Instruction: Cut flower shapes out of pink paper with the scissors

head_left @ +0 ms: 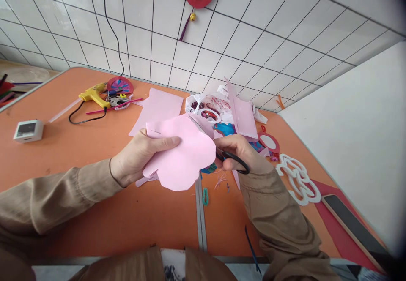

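Beyond the pink cut-out [182, 158] sits a white plastic bag [226, 107] with red printing; dark and reddish things show in its open part, too jumbled to make out. A white oval ring [218, 116] lies at the bag's near side, just beyond the cut-out.

The cut-out, wavy-edged, is held up above the orange table [120, 226], between the person's two hands. The left hand [135, 156] grips it at its left side, thumb flat on top and the other fingers hidden underneath. The right hand [242, 150], just off the cut-out's right edge, is closed around the black handles of the scissors [238, 158], and a blade shows over the cut-out's far right part.

A flat pink sheet [161, 105] lies beyond the cut-out to its left, and a folded pink sheet [242, 114] stands beyond it to the right. Farther left of the cut-out is a yellow glue gun [95, 96]; well to its right are white looped shapes [298, 179]. A green clip [205, 196] lies nearer the person than the cut-out.
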### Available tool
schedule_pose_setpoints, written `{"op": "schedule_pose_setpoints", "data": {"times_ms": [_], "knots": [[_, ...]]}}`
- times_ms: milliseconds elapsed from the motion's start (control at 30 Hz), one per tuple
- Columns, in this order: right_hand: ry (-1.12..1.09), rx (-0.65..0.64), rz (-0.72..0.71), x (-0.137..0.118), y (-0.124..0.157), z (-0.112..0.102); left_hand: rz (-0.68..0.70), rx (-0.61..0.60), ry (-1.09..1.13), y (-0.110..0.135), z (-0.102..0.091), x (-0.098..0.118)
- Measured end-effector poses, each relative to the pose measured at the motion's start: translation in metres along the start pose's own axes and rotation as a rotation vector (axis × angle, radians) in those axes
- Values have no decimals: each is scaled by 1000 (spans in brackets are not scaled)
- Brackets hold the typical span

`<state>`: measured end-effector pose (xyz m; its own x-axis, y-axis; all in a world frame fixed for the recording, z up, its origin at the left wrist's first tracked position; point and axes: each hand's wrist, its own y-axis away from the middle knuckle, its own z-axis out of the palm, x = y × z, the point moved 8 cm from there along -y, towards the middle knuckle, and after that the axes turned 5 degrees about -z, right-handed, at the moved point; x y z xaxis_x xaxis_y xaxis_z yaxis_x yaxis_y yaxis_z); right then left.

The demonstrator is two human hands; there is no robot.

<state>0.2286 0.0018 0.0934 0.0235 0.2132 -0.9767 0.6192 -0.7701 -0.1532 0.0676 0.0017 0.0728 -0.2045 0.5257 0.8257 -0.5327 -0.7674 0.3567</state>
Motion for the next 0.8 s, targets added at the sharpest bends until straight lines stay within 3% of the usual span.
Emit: {"op": "schedule_pose_setpoints", "data": {"times_ms": [133,500,800], "knots": [[26,-1,63,3,0,0,-17,11,-2,0,0,0],[0,18,-50,-5,-4,3,14,17,167,2,6,1],[-73,33,-67,0,-6,5,89,25,164,1,5,-3]]}}
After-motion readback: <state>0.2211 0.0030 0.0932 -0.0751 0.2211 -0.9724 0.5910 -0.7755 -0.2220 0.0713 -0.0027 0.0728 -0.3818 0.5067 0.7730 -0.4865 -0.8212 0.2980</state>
